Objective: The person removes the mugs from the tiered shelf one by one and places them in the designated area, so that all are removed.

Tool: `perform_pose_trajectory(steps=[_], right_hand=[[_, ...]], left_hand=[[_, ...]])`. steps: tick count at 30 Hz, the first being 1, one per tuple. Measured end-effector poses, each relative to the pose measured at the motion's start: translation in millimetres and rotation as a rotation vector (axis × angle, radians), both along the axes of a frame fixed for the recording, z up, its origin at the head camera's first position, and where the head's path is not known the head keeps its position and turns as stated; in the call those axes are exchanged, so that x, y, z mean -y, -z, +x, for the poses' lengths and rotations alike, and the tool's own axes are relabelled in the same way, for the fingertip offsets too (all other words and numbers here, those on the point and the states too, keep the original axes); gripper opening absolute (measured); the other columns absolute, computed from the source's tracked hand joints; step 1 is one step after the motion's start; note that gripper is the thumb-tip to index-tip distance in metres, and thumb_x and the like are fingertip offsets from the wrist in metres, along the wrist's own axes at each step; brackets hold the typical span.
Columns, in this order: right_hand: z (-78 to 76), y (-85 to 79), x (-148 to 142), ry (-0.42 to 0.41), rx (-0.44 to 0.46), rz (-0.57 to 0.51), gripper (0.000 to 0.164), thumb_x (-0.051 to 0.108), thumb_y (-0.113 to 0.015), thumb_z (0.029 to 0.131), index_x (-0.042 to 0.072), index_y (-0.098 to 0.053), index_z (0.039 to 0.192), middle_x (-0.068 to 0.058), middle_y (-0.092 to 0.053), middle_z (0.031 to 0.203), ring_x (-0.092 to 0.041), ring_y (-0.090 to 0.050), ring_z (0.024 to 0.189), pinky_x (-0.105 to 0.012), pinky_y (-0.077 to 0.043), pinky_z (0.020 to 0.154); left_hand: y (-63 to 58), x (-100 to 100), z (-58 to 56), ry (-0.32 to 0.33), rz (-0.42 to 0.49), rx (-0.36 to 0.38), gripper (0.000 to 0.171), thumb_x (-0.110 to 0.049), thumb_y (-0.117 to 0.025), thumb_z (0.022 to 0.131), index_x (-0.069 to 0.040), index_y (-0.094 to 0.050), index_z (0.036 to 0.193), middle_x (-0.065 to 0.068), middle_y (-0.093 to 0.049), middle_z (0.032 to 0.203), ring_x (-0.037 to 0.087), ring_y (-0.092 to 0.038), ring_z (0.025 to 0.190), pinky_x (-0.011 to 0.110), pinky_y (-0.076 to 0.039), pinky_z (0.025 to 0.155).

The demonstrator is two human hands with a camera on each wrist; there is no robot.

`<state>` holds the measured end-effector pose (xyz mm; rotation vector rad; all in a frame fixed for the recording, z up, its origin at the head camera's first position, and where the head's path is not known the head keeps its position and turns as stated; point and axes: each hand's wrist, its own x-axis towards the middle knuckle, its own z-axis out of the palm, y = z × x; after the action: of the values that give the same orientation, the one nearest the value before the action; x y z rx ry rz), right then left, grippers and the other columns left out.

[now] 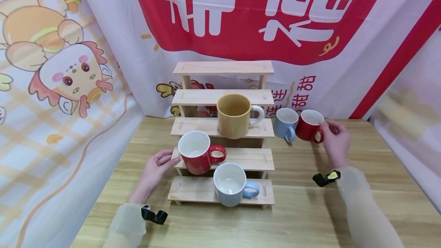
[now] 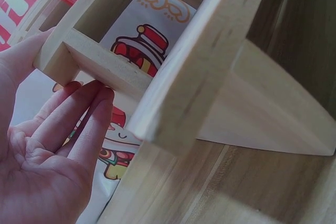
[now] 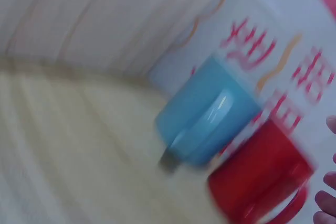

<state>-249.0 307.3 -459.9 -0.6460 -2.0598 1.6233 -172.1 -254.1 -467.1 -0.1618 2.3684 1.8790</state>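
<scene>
A wooden stepped shelf (image 1: 220, 123) stands on the table. My left hand (image 1: 155, 169) pinches the left end of its second step from the bottom, thumb at the board and fingertips underneath. Beside those fingers, a large red mug (image 1: 198, 162) with a white inside rests on that step. My right hand (image 1: 337, 142) is beside a small red mug (image 1: 304, 128) right of the shelf. In the right wrist view its fingers (image 3: 326, 202) are loosely bent and apart from that mug. A small light blue mug (image 1: 284, 125) stands next to the small red one.
A large yellow mug (image 1: 233, 121) with a pale handle sits on the third step. The bottom step bears a large light blue mug (image 1: 229, 191). Printed cloth (image 1: 262, 49) hangs behind the shelf, with more cloth (image 1: 69, 125) along the left side.
</scene>
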Motion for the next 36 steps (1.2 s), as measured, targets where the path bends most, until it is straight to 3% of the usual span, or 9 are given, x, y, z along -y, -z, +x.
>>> perform_pose_trajectory(steps=[3, 6, 10, 15, 23, 28, 36], right_hand=[[5.1, -28.9, 9, -0.037, -0.017, 0.027, 0.055, 0.046, -0.073, 0.093, 0.013, -0.066, 0.136, -0.001, -0.066, 0.123, -0.012, -0.057, 0.111, -0.022, -0.047, 0.095], [10.3, -55.5, 21, -0.098, -0.018, 0.053, 0.06, 0.055, -0.071, 0.091, 0.019, -0.065, 0.138, -0.001, -0.063, 0.134, -0.014, -0.054, 0.118, -0.026, -0.045, 0.101], [17.7, -84.0, 44, -0.209, -0.053, 0.075, 0.058, 0.057, -0.069, 0.091, 0.024, -0.064, 0.138, 0.002, -0.062, 0.136, -0.014, -0.054, 0.12, -0.03, -0.044, 0.104], [27.6, -109.8, 75, -0.352, -0.122, 0.117, 0.052, 0.054, -0.069, 0.093, 0.024, -0.066, 0.136, 0.001, -0.064, 0.133, -0.015, -0.056, 0.119, -0.032, -0.047, 0.102], [39.3, -134.1, 114, -0.571, -0.183, 0.142, 0.049, 0.048, -0.071, 0.094, 0.017, -0.068, 0.131, 0.0, -0.068, 0.127, -0.015, -0.06, 0.117, -0.032, -0.047, 0.102], [40.2, -139.7, 130, -0.657, -0.207, 0.15, 0.047, 0.044, -0.073, 0.094, 0.014, -0.068, 0.13, -0.002, -0.069, 0.126, -0.016, -0.062, 0.116, -0.03, -0.05, 0.1], [38.0, -140.0, 143, -0.744, -0.166, 0.113, 0.049, 0.044, -0.076, 0.092, 0.015, -0.068, 0.13, -0.002, -0.069, 0.124, -0.018, -0.065, 0.111, -0.026, -0.053, 0.095]], left_hand=[[0.5, 0, -0.3, -0.007, 0.0, -0.001, 0.061, -0.036, -0.079, 0.091, -0.002, -0.055, 0.137, 0.011, -0.07, 0.126, 0.018, -0.064, 0.116, 0.033, -0.045, 0.103], [1.5, 0, -0.8, -0.01, -0.007, 0.003, 0.062, -0.036, -0.079, 0.091, -0.002, -0.055, 0.137, 0.012, -0.07, 0.126, 0.017, -0.064, 0.115, 0.028, -0.046, 0.099], [2.0, 1, -1.5, -0.016, -0.013, 0.012, 0.063, -0.037, -0.079, 0.091, -0.003, -0.055, 0.137, 0.012, -0.069, 0.126, 0.017, -0.064, 0.116, 0.026, -0.047, 0.098], [1.7, 1, -1.1, -0.013, -0.014, 0.011, 0.065, -0.039, -0.079, 0.09, -0.003, -0.054, 0.138, 0.012, -0.069, 0.128, 0.021, -0.063, 0.119, 0.036, -0.044, 0.104], [1.5, 0, -0.5, -0.007, 0.005, 0.003, 0.061, -0.035, -0.08, 0.091, -0.003, -0.056, 0.137, 0.012, -0.068, 0.128, 0.02, -0.064, 0.117, 0.03, -0.046, 0.101], [3.4, 0, -0.1, -0.006, 0.014, 0.001, 0.061, -0.035, -0.08, 0.091, -0.002, -0.056, 0.137, 0.013, -0.068, 0.129, 0.019, -0.064, 0.117, 0.027, -0.047, 0.1], [2.4, 0, 0.9, -0.012, 0.019, -0.009, 0.062, -0.035, -0.079, 0.091, -0.001, -0.056, 0.139, 0.014, -0.067, 0.13, 0.018, -0.065, 0.117, 0.022, -0.048, 0.097]])
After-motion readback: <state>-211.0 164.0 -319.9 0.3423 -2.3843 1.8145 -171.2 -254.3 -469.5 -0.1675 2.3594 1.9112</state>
